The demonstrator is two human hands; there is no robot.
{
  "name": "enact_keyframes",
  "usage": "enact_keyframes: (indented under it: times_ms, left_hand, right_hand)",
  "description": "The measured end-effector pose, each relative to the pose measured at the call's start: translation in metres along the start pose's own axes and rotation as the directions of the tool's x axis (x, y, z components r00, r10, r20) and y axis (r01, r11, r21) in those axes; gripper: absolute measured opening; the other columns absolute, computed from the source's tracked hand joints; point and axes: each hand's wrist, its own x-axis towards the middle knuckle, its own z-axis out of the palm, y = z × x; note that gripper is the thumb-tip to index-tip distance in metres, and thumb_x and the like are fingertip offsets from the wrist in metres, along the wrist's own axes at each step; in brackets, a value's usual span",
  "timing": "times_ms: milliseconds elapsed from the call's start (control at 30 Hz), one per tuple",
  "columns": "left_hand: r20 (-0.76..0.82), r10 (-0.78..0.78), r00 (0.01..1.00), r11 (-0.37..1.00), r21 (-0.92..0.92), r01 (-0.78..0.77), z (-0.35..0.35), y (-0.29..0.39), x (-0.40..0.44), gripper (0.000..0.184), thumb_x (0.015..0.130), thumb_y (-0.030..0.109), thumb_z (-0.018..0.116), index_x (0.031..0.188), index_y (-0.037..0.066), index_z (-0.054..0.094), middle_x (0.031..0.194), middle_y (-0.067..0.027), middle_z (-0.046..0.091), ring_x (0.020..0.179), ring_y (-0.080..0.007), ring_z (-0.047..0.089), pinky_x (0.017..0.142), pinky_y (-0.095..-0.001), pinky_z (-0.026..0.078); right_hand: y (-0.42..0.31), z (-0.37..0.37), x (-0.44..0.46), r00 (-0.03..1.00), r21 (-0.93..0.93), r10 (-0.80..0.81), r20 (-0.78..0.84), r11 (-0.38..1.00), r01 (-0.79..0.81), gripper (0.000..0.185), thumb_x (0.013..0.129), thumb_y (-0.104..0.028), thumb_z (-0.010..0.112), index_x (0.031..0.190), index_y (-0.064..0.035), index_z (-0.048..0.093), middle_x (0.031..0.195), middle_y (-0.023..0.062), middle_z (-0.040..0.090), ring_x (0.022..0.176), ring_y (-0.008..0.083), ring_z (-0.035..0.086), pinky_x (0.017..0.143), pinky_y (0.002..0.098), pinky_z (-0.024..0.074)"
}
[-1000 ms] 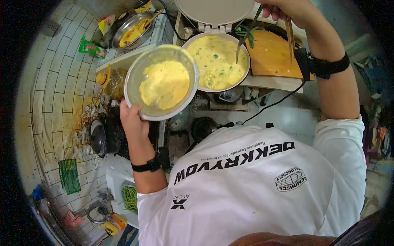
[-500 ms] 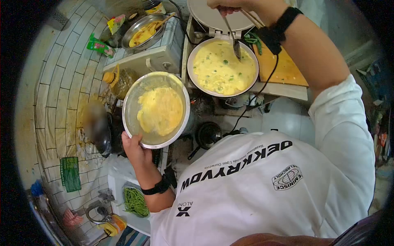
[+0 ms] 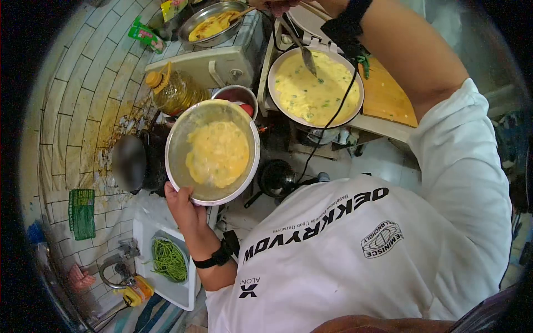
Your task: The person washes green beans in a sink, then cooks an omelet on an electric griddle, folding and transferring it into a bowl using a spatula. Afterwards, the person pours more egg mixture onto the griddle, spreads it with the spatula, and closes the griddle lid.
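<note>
My left hand (image 3: 187, 206) grips the lower rim of a metal mixing bowl (image 3: 176, 188), which is tilted toward me. Thick yellow batter (image 3: 219, 155) lies in the bowl. At the top edge of the view, my right hand (image 3: 280, 6) is partly cut off. Its closed fingers hold a metal spoon (image 3: 308, 60) that slants down into an open electric griddle (image 3: 271, 91). Pale yellow batter with green flecks (image 3: 316, 102) covers the griddle plate, and the spoon's bowl end is at its surface. The griddle's raised lid (image 3: 307, 21) is mostly hidden by my right arm.
Behind the bowl are an oil bottle (image 3: 180, 91) and a smaller metal pot (image 3: 244, 95) with something red inside. A pan of cooked yellow food (image 3: 201, 12) sits upper left. A cutting board (image 3: 388, 94) lies right of the griddle. Green beans (image 3: 169, 261) fill a basin lower left.
The spoon has moved left across the batter in the griddle. The view has shifted, and the smaller metal pot behind the mixing bowl has come into sight. Both hands keep their holds.
</note>
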Motion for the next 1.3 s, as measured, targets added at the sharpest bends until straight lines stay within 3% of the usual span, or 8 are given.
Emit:
enact_keyframes:
  times_ms: [200,267,300,400,533,733,967,1300]
  left_hand:
    - [0.007,0.004,1.000,1.000,-0.013,-0.004,-0.006,-0.001,0.003,0.028,0.069,-0.007,0.048,0.096,0.003,0.046,0.095,-0.0095,0.057,0.084,-0.0193,0.058,0.078,-0.0312,0.049]
    - [0.001,0.007,1.000,1.000,-0.012,-0.007,-0.002,0.003,0.003,0.029,0.069,-0.007,0.047,0.096,0.003,0.046,0.095,-0.0098,0.057,0.084,-0.0196,0.058,0.077,-0.0315,0.049]
    - [-0.006,0.008,1.000,1.000,-0.012,-0.008,-0.002,0.004,0.002,0.029,0.069,-0.007,0.047,0.096,0.003,0.046,0.095,-0.0101,0.057,0.084,-0.0198,0.059,0.077,-0.0317,0.050]
    - [0.005,0.011,1.000,1.000,-0.019,-0.011,-0.005,0.004,0.004,0.029,0.069,-0.007,0.047,0.096,0.003,0.045,0.096,-0.0106,0.057,0.084,-0.0203,0.059,0.077,-0.0320,0.050]
    - [0.007,-0.004,1.000,1.000,-0.002,0.004,-0.007,0.005,0.004,0.030,0.068,-0.008,0.047,0.097,0.003,0.045,0.096,-0.0105,0.057,0.084,-0.0203,0.059,0.077,-0.0320,0.050]
    - [0.055,-0.004,0.999,1.000,-0.029,0.005,-0.015,0.000,0.007,0.029,0.069,-0.008,0.048,0.096,0.003,0.045,0.095,-0.0100,0.057,0.084,-0.0199,0.058,0.077,-0.0317,0.050]
    - [0.056,-0.002,0.998,1.000,0.028,0.000,-0.012,0.003,0.003,0.027,0.070,-0.007,0.049,0.095,0.002,0.045,0.093,-0.0105,0.057,0.082,-0.0189,0.058,0.076,-0.0311,0.050]
    - [0.053,0.015,0.998,0.991,0.129,-0.022,-0.014,0.001,0.008,0.031,0.068,-0.001,0.049,0.099,0.002,0.047,0.094,-0.0110,0.057,0.083,-0.0228,0.059,0.075,-0.0351,0.051]
  right_hand:
    - [-0.024,0.019,-0.025,0.998,-0.123,-0.060,0.005,0.991,0.060,0.019,0.069,-0.013,0.063,0.067,0.0054,0.063,0.056,0.0118,0.059,0.046,0.0216,0.057,0.043,0.0352,0.0453]
    - [-0.034,0.027,-0.032,0.980,-0.154,-0.191,0.058,0.968,0.197,0.019,0.071,-0.013,0.062,0.069,0.0060,0.063,0.059,0.0140,0.061,0.048,0.0230,0.059,0.046,0.0364,0.0464]
    - [-0.044,0.029,-0.032,0.985,-0.301,-0.134,0.104,0.940,0.160,0.021,0.070,-0.014,0.062,0.072,0.0063,0.063,0.062,0.0160,0.062,0.051,0.0246,0.060,0.049,0.0383,0.0470]
    - [-0.053,0.045,-0.031,0.956,-0.276,-0.270,0.118,0.916,0.292,0.022,0.071,-0.016,0.062,0.069,0.0055,0.064,0.062,0.0167,0.062,0.055,0.0260,0.060,0.053,0.0387,0.0481]
    - [-0.085,0.044,-0.072,0.951,-0.347,-0.233,0.202,0.891,0.292,0.022,0.070,-0.017,0.062,0.065,0.0043,0.064,0.061,0.0161,0.062,0.058,0.0253,0.061,0.054,0.0387,0.0483]
    - [-0.099,0.045,-0.097,0.868,-0.211,-0.285,0.407,0.895,0.393,0.013,0.064,-0.008,0.059,0.057,0.0012,0.063,0.057,0.0128,0.061,0.050,0.0227,0.058,0.049,0.0354,0.0467]
    - [-0.077,0.019,-0.100,0.918,-0.120,-0.273,0.287,0.941,0.317,0.015,0.066,-0.009,0.061,0.064,0.0052,0.063,0.057,0.0129,0.060,0.050,0.0226,0.057,0.047,0.0357,0.0451]
    - [-0.044,0.041,-0.125,0.855,-0.338,-0.377,0.356,0.801,0.494,0.024,0.065,-0.018,0.065,0.080,0.0008,0.067,0.072,0.0192,0.065,0.068,0.0314,0.063,0.062,0.0399,0.0485]
